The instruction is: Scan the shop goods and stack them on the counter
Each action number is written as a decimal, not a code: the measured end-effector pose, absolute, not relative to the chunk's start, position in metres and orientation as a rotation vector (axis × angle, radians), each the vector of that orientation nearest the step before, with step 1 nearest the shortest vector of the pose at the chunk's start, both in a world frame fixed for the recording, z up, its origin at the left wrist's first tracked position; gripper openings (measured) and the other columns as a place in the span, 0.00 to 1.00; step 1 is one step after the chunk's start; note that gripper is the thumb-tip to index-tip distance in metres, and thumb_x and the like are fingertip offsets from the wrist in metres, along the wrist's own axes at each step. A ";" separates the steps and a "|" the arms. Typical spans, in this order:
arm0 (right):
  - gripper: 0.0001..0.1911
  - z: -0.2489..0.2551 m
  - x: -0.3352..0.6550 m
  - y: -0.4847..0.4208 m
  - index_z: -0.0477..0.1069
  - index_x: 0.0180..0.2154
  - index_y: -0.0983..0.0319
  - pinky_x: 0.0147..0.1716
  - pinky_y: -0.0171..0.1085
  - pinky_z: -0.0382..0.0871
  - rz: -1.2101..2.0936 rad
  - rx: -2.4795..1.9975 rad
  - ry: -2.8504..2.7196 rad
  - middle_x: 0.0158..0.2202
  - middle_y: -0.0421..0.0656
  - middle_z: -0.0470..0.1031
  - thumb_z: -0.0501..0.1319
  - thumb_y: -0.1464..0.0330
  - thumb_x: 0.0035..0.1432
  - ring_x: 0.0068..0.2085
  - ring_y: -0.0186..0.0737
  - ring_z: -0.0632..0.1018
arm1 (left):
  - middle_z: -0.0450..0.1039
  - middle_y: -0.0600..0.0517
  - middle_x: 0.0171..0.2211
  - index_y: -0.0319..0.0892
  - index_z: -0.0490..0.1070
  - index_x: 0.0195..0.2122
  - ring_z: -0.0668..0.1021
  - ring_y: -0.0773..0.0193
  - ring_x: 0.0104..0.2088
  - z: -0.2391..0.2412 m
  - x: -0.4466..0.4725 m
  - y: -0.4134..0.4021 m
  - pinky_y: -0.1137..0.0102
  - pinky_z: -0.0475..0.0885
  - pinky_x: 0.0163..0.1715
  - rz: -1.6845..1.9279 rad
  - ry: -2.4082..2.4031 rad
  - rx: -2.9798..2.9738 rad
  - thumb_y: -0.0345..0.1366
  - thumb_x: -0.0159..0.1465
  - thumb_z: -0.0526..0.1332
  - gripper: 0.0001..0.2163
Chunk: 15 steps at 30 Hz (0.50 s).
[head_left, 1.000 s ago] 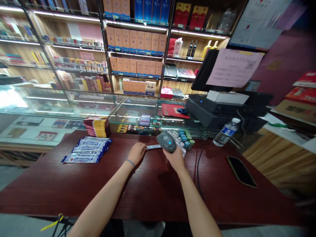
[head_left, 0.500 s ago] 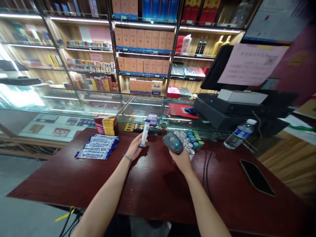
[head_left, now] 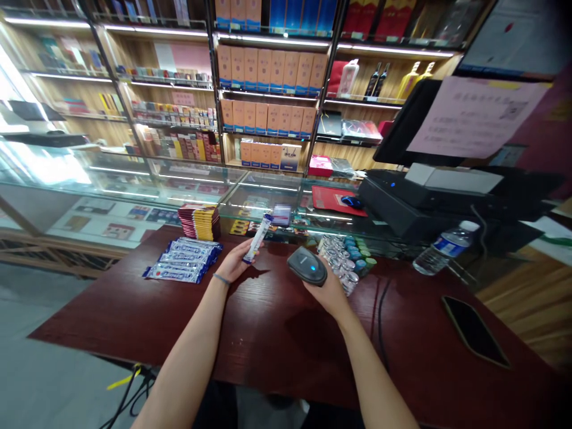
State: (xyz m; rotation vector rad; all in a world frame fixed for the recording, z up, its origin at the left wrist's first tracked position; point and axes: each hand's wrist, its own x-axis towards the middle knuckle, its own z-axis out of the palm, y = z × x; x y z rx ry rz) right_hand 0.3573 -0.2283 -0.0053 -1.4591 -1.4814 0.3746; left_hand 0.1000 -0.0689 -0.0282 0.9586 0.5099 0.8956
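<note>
To the left of the dark scanner [head_left: 307,266], the left hand [head_left: 239,261] has its fingers clamped on a blue-and-white packet [head_left: 258,239], held tilted above the worktop [head_left: 268,333]. The right hand [head_left: 329,290] has its fingers wrapped around the scanner, with clustered containers [head_left: 342,259] just to its right and overlapping packets [head_left: 183,259] well to its left.

"Where can we pass?"

"Through the gap between our held packet [head_left: 257,239] and the scanner [head_left: 307,267], or over bare tabletop [head_left: 107,322] at near left."

"And what blocks us?"

"Far left, the blue packets [head_left: 184,260] and red-yellow stack [head_left: 199,223]; far middle, the glass counter [head_left: 268,186]; on the right, the cans [head_left: 342,262], the cable [head_left: 381,322] and the phone [head_left: 476,331]."
</note>
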 end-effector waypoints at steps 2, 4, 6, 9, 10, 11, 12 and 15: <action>0.30 -0.006 0.357 -0.229 0.70 0.55 0.59 0.46 0.48 0.75 0.381 -1.504 -1.505 0.46 0.47 0.81 0.65 0.63 0.48 0.46 0.52 0.81 | 0.70 0.41 0.59 0.43 0.71 0.58 0.79 0.65 0.39 -0.029 0.100 -0.069 0.76 0.74 0.28 0.897 0.525 0.969 0.36 0.64 0.63 0.20; 0.28 -0.006 0.356 -0.230 0.72 0.53 0.59 0.44 0.49 0.75 0.369 -1.538 -1.510 0.44 0.48 0.82 0.65 0.63 0.48 0.45 0.54 0.81 | 0.70 0.41 0.59 0.42 0.70 0.58 0.79 0.65 0.38 -0.029 0.101 -0.069 0.76 0.74 0.28 0.897 0.535 0.959 0.35 0.63 0.64 0.21; 0.27 -0.006 0.357 -0.231 0.73 0.52 0.59 0.45 0.49 0.75 0.356 -1.530 -1.499 0.44 0.48 0.82 0.65 0.63 0.48 0.45 0.55 0.82 | 0.70 0.41 0.58 0.42 0.70 0.58 0.79 0.66 0.38 -0.029 0.102 -0.069 0.77 0.73 0.28 0.897 0.531 0.932 0.34 0.63 0.64 0.21; 0.25 -0.005 0.357 -0.230 0.73 0.50 0.60 0.47 0.48 0.75 0.369 -1.495 -1.470 0.44 0.48 0.82 0.65 0.63 0.49 0.45 0.53 0.82 | 0.71 0.41 0.58 0.41 0.72 0.57 0.79 0.67 0.37 -0.028 0.102 -0.070 0.77 0.74 0.28 0.897 0.492 0.893 0.35 0.64 0.63 0.19; 0.25 -0.005 0.357 -0.230 0.73 0.50 0.60 0.47 0.48 0.75 0.376 -1.491 -1.457 0.44 0.48 0.82 0.65 0.64 0.49 0.45 0.52 0.82 | 0.71 0.41 0.57 0.41 0.72 0.57 0.79 0.67 0.36 -0.028 0.102 -0.071 0.77 0.74 0.28 0.899 0.478 0.884 0.35 0.64 0.63 0.19; 0.25 -0.005 0.357 -0.230 0.72 0.51 0.60 0.48 0.48 0.74 0.381 -1.493 -1.444 0.44 0.48 0.82 0.65 0.64 0.48 0.46 0.52 0.81 | 0.71 0.40 0.57 0.40 0.72 0.56 0.79 0.67 0.36 -0.028 0.102 -0.071 0.77 0.74 0.28 0.899 0.465 0.878 0.35 0.64 0.63 0.18; 0.26 -0.005 0.357 -0.230 0.71 0.51 0.59 0.49 0.48 0.74 0.382 -1.499 -1.431 0.44 0.47 0.82 0.65 0.64 0.48 0.46 0.52 0.81 | 0.72 0.40 0.57 0.40 0.72 0.56 0.79 0.67 0.36 -0.027 0.103 -0.071 0.77 0.74 0.28 0.900 0.456 0.873 0.35 0.65 0.63 0.18; 0.27 -0.006 0.357 -0.229 0.71 0.52 0.59 0.49 0.47 0.74 0.376 -1.512 -1.408 0.44 0.47 0.82 0.66 0.64 0.47 0.46 0.51 0.81 | 0.73 0.40 0.54 0.38 0.72 0.56 0.79 0.68 0.35 -0.027 0.104 -0.073 0.77 0.73 0.27 0.922 0.450 0.861 0.37 0.65 0.64 0.19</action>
